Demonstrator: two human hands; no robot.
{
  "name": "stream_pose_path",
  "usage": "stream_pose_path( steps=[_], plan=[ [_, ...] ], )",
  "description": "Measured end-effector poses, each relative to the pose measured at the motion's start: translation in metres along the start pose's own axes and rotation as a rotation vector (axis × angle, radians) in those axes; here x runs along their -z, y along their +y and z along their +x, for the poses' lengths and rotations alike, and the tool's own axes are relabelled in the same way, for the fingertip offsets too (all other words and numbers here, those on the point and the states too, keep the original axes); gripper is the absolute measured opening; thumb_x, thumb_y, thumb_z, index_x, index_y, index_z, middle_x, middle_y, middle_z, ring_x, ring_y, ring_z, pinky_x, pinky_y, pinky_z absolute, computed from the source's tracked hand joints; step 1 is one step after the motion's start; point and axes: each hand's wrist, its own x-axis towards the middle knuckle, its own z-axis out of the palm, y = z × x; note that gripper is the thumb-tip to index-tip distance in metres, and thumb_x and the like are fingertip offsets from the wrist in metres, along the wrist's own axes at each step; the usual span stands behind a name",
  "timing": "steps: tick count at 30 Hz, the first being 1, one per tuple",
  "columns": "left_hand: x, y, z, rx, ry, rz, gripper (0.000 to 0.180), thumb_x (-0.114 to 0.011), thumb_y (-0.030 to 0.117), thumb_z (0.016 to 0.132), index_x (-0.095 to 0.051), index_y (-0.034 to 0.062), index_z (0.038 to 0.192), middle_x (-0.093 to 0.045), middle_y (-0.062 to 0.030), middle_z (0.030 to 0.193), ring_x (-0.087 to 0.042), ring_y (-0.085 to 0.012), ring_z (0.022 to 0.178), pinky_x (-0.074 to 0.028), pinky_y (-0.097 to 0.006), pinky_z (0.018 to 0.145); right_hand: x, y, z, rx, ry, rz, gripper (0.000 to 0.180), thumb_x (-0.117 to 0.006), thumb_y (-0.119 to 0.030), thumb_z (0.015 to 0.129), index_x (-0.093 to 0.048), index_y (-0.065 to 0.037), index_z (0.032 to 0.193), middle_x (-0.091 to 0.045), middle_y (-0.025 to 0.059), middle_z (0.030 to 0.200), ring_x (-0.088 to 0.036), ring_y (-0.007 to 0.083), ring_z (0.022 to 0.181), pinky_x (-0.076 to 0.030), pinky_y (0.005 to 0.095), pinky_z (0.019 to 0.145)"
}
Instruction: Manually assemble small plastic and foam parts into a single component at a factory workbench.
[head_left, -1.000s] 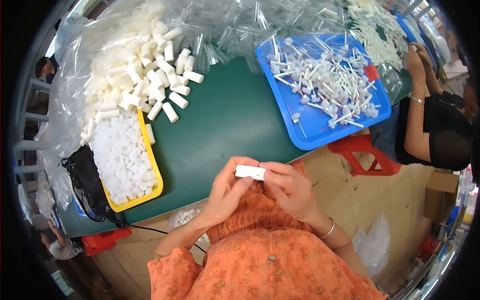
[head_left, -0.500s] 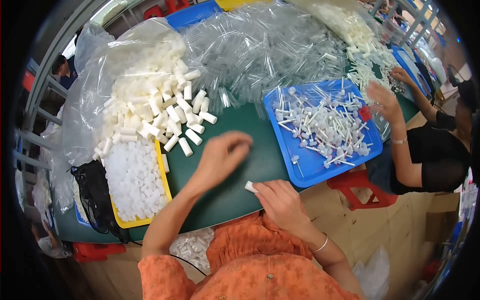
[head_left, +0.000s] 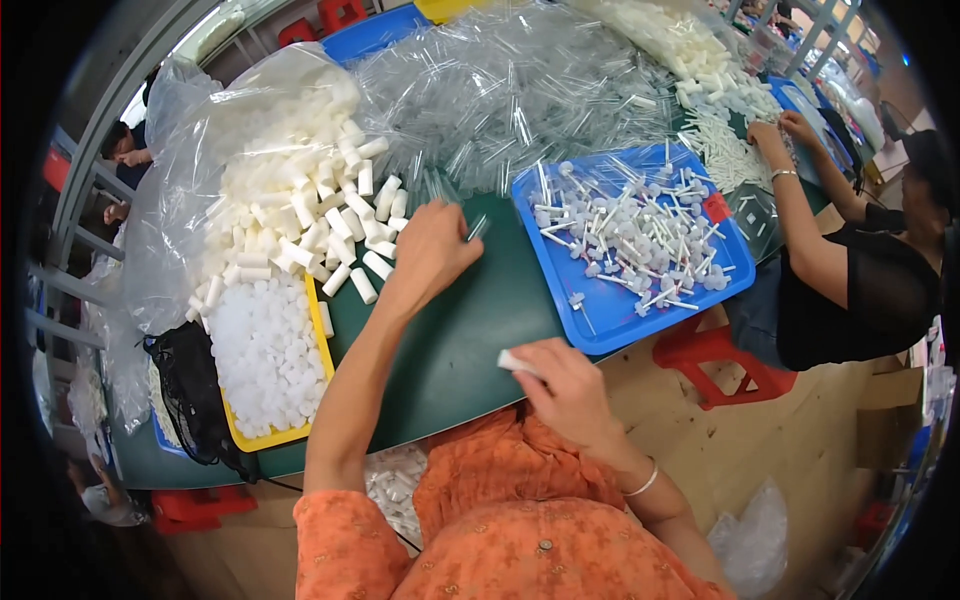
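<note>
My left hand [head_left: 432,248] reaches across the green table [head_left: 470,330] to the edge of a heap of clear plastic tubes [head_left: 510,100], its fingers closed around one clear tube [head_left: 478,228]. Just left of it lie white cylinders [head_left: 320,215] spilling from a clear bag. My right hand [head_left: 568,388] stays near the table's front edge, holding a small white cylinder [head_left: 510,361] between thumb and fingers. A blue tray [head_left: 590,310] of white and pale blue stick parts [head_left: 635,235] sits to the right of both hands.
A yellow tray [head_left: 318,325] of small white caps stands at the left, with a black bag [head_left: 190,400] beside it. Another person [head_left: 850,270] in black works at the right. Red stools [head_left: 715,365] stand under the table. A bag of white parts [head_left: 395,485] lies at my lap.
My hands were together on the white cylinder; my left hand has left it and stretched forward to the clear tubes. My right hand keeps the cylinder low by the table's edge.
</note>
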Motion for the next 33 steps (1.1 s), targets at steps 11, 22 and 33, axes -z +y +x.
stream_pose_path(
  steps=[11, 22, 33],
  plan=[
    [0.033, 0.045, -0.146, 0.043, -0.643, -1.103, 0.038, -0.048, 0.007, 0.098, -0.049, 0.0021, 0.136, -0.056, -0.0036, 0.107, -0.053, -0.0089, 0.093, -0.046, -0.024, 0.082, 0.032, -0.009, 0.003, -0.166, -0.076, 0.441, 0.022, -0.066, 0.002, 0.087, -0.067, -0.001, 0.108, -0.065, 0.009, 0.097, -0.062, 0.0182, 0.084, -0.048, 0.0274, 0.071],
    [0.034, 0.04, -0.162, 0.17, -0.575, -1.212, 0.031, -0.054, 0.018, 0.099, -0.057, 0.0015, 0.126, -0.057, -0.0013, 0.1, -0.053, -0.0109, 0.091, -0.044, -0.026, 0.079, 0.032, -0.018, -0.007, -0.051, -0.193, 0.172, 0.022, -0.069, -0.001, 0.085, -0.067, -0.005, 0.106, -0.064, 0.0087, 0.092, -0.062, 0.021, 0.077, -0.048, 0.029, 0.064],
    [0.06, 0.041, -0.174, 0.107, -0.525, -0.811, 0.024, -0.056, 0.016, 0.097, -0.06, 0.0033, 0.117, -0.064, -0.0145, 0.103, -0.063, -0.0305, 0.09, -0.049, -0.037, 0.08, 0.04, -0.025, 0.006, -0.218, -0.355, 0.358, 0.021, -0.069, 0.001, 0.085, -0.061, 0.0, 0.103, -0.065, 0.0064, 0.093, -0.065, 0.0151, 0.081, -0.052, 0.0301, 0.069]
  ],
)
